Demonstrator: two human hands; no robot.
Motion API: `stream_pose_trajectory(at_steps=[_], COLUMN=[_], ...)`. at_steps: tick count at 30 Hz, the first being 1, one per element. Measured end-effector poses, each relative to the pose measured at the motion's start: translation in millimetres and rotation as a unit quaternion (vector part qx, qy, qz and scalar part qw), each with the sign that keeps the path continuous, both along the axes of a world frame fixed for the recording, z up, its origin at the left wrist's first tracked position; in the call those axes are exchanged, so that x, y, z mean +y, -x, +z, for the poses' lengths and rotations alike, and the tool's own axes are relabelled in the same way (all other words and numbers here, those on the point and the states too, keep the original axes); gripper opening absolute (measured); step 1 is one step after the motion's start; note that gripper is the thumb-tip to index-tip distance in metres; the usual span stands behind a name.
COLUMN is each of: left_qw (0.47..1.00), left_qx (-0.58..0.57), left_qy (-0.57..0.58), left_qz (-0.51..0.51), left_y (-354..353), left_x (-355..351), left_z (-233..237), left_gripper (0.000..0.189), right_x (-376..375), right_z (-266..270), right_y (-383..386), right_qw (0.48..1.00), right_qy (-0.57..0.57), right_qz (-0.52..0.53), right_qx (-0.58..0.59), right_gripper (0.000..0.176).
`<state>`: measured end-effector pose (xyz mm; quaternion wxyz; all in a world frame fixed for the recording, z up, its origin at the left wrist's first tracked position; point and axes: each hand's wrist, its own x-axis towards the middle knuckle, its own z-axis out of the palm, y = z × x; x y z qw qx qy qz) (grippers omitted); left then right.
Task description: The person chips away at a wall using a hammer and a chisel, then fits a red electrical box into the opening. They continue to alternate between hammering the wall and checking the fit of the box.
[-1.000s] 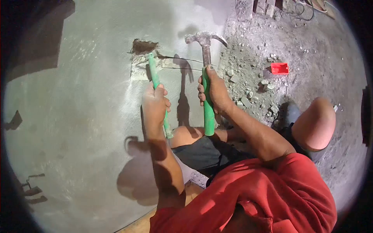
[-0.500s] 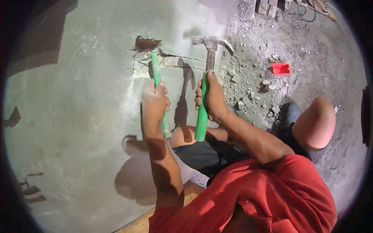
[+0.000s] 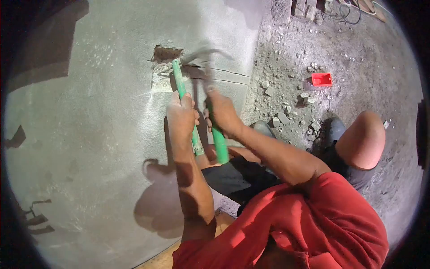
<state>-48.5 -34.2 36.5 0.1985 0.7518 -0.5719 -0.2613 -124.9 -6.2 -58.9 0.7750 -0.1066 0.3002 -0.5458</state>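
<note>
My left hand point(image 3: 181, 117) is wrapped round a long green chisel point(image 3: 179, 80). The chisel's upper end overlaps the lower edge of a rectangular hole point(image 3: 166, 53) in the grey plastered wall point(image 3: 112, 116). In my right hand point(image 3: 222, 112) is a claw hammer point(image 3: 219, 145) with a green grip, its head smeared by motion close beside the chisel's upper end. Below the hole is a chipped pale patch point(image 3: 162, 80), and two dark cut lines run from it toward the right.
Rubble point(image 3: 282, 117) lies along the wall's foot on the dusty floor point(image 3: 358, 71). A red plastic electrical box point(image 3: 321, 80) rests beyond it. My bent knee point(image 3: 362, 139) and boot point(image 3: 335, 129) are at the right. Cable point(image 3: 345, 13) and wood pieces point(image 3: 306, 9) lie at the back.
My right hand has swung the hammer left, bringing its head from over the right of the cut lines to beside the chisel's upper end. My left hand keeps its hold, almost in place.
</note>
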Motion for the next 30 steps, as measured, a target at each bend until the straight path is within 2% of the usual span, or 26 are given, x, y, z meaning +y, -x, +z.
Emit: stream_pose_trajectory(at_steps=[4, 6, 7, 10, 12, 14, 15, 18, 20, 22, 24, 27, 28, 30], left_qw=[1.0, 1.0, 1.0, 1.0, 0.999, 0.999, 0.999, 1.0, 0.999, 0.999, 0.998, 0.998, 0.999, 0.999], left_qx=[0.01, 0.011, 0.016, 0.021, 0.024, 0.035, 0.035, 0.006, 0.023, 0.033, 0.046, 0.048, 0.038, 0.032], left_qy=[-0.002, -0.003, 0.003, 0.009, 0.011, 0.001, 0.001, 0.015, 0.009, 0.008, 0.01, 0.025, 0.024, 0.024], left_qz=[0.004, 0.011, 0.01, 0.017, 0.021, 0.023, 0.025, 0.012, 0.021, 0.026, 0.036, 0.032, 0.028, 0.021], left_y=[2.9, 5.2, 5.8, 1.3, 0.5, 0.5, 1.9, 4.1, -0.4, 2.1, 3.5, 5.5, 7.7, 7.7], left_x=[-0.6, 0.1, -0.3, 1.2, -0.3, -0.9, -0.8, -0.3, -2.1, -0.5, -2.8, -3.0, -2.2, -2.2], left_z=[4.0, 4.7, 4.5, 4.6, 4.2, 3.6, 2.9, 1.1, -2.7, -0.5, -0.9, 0.2, 2.4, 1.4], left_gripper=[0.02, 0.02, 0.021, 0.021, 0.021, 0.02, 0.02, 0.019, 0.018, 0.017, 0.016, 0.016, 0.016, 0.015], right_x=[-10.4, -6.5, -6.6, -10.4, -15.8, -18.2, -16.9, -10.0, -16.3, -19.4, -17.8, -17.8, -17.6, -19.0], right_z=[-1.1, -1.1, -1.8, -6.4, -17.9, -19.5, -18.1, -10.9, -20.2, -21.1, -17.6, -2.5, -6.1, -13.1], right_y=[24.7, 19.6, 16.8, 12.9, 25.0, 29.7, 26.5, 9.9, 8.9, 37.2, 37.9, 23.1, 17.2, 14.9], right_qw=[1.0, 0.992, 0.993, 0.997, 0.996, 0.998, 0.998, 0.99, 0.991, 0.988, 0.991, 0.983, 0.983, 0.994], right_qy=[-0.009, -0.065, -0.064, -0.009, 0.027, -0.009, -0.008, -0.026, 0.07, 0.062, 0.046, -0.078, -0.08, 0.067], right_qz=[0.029, -0.087, -0.084, 0.079, 0.071, -0.04, -0.039, -0.136, 0.044, 0.073, 0.043, -0.158, -0.157, 0.045], right_qx=[0.008, -0.057, -0.057, 0.002, 0.049, 0.053, 0.053, 0.022, 0.107, 0.121, 0.121, -0.045, -0.048, 0.08], right_gripper=[0.05, 0.056, 0.056, 0.057, 0.058, 0.059, 0.059, 0.056, 0.058, 0.057, 0.057, 0.055, 0.055, 0.054])
